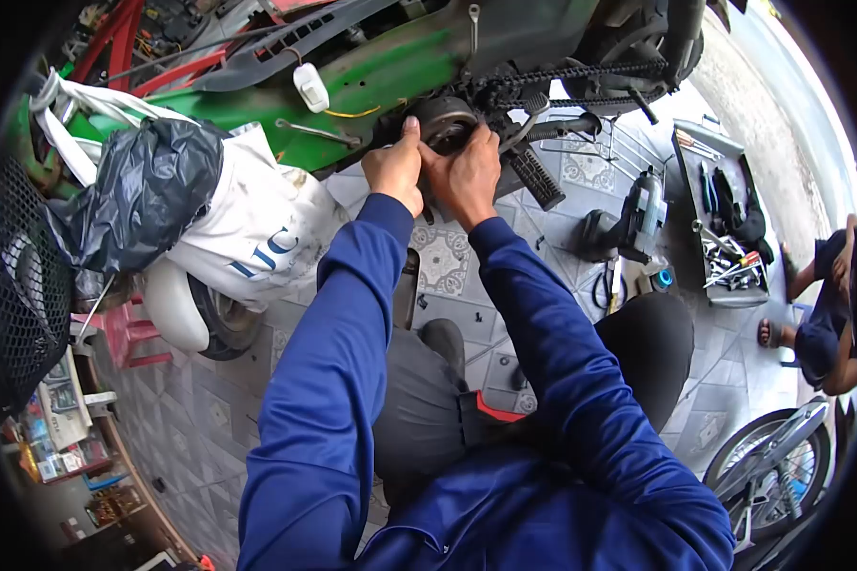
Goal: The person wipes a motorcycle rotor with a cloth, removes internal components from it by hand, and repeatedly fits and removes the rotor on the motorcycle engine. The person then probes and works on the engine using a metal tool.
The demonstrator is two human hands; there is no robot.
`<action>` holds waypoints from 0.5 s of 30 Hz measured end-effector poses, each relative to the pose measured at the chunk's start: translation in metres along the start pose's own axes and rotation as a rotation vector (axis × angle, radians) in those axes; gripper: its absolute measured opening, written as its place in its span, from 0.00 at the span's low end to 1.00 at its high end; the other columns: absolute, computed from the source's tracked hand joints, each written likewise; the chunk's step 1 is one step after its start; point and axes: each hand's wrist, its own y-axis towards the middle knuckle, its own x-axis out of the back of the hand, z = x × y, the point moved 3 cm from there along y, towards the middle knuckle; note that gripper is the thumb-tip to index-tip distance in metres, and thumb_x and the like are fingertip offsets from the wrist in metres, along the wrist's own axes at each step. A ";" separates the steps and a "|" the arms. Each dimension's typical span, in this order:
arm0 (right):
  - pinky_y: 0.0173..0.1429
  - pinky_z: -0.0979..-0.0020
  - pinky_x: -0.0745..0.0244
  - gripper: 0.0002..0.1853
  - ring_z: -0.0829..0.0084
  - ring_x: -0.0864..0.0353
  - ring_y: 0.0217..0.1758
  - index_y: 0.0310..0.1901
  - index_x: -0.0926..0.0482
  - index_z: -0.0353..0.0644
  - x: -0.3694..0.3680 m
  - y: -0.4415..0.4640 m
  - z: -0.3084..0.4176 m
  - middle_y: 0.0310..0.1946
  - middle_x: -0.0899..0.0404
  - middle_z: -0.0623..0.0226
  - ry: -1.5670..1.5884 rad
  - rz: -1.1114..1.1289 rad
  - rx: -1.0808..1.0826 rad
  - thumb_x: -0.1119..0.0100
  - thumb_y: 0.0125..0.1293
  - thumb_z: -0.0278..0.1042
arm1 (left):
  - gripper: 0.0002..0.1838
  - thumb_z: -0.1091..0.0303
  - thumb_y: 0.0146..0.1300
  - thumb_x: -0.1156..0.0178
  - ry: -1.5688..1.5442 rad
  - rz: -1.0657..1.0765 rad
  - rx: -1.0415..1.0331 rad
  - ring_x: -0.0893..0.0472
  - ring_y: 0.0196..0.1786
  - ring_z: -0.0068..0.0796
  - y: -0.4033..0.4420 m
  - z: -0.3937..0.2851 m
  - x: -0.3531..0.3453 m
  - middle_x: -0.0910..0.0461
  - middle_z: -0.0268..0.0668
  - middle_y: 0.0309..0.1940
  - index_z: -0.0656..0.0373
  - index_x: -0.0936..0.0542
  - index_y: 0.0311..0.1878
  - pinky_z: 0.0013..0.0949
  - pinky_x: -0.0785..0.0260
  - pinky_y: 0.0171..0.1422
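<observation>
My left hand (395, 172) and my right hand (465, 173) grip a dark round part (448, 116) from its two sides, at the lower side of a motorbike with a green body panel (381, 71). Both thumbs press on the part, and the fingers behind it are partly hidden. A chain (590, 74) and a black footrest (537, 179) are just right of my right hand. One wrench (318, 131) lies on the green panel left of my hands, and another (473, 29) rests above them.
A cordless power tool (638, 214) stands on the tiled floor at the right. Beyond it is an open toolbox (733, 293). A person (828, 324) sits at the right edge. White cloth (257, 228) and a black plastic bag (148, 190) are at the left.
</observation>
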 end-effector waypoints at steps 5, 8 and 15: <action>0.52 0.53 0.21 0.49 0.42 0.20 0.49 0.58 0.31 0.24 -0.005 -0.001 -0.003 0.48 0.26 0.42 -0.068 0.013 0.065 0.18 0.46 0.56 | 0.28 0.55 0.72 0.37 -0.120 0.081 0.114 0.20 0.54 0.34 0.040 0.037 0.009 0.19 0.48 0.57 0.75 0.23 0.58 0.40 0.27 0.59; 0.51 0.53 0.21 0.49 0.42 0.20 0.49 0.58 0.31 0.25 -0.005 -0.005 0.003 0.47 0.25 0.41 -0.173 -0.208 0.419 0.19 0.46 0.57 | 0.27 0.53 0.75 0.43 -0.157 0.070 0.176 0.19 0.53 0.35 0.010 0.025 0.005 0.19 0.46 0.57 0.72 0.25 0.60 0.40 0.28 0.58; 0.50 0.53 0.20 0.51 0.40 0.17 0.47 0.52 0.29 0.19 0.006 0.012 -0.007 0.46 0.20 0.38 -0.104 0.132 -0.006 0.22 0.48 0.66 | 0.26 0.48 0.71 0.37 0.028 0.098 -0.073 0.20 0.47 0.29 -0.004 0.000 -0.002 0.17 0.36 0.50 0.66 0.19 0.53 0.38 0.30 0.57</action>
